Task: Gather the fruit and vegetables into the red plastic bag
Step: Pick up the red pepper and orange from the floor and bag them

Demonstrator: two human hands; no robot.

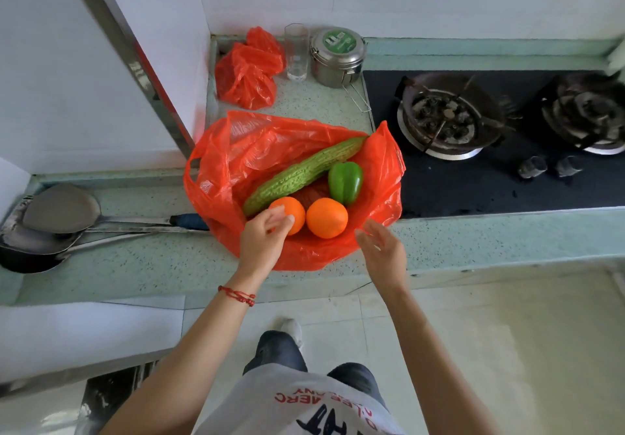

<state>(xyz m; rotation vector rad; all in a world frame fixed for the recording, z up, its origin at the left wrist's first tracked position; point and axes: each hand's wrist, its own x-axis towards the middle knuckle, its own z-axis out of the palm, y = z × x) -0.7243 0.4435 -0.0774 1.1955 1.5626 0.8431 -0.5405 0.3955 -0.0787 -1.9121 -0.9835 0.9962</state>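
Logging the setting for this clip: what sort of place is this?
Most likely a home kitchen: a two-burner gas stove set into a speckled green counter, a steel lidded pot by the wall, and ladles lying on the left.

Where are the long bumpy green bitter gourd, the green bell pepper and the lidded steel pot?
long bumpy green bitter gourd (pixel 304 172): head view, mid-length.
green bell pepper (pixel 345 182): head view, front face.
lidded steel pot (pixel 338 50): head view, lid.

Glossy crinkled plastic bag (steel tin, speckled stone counter)
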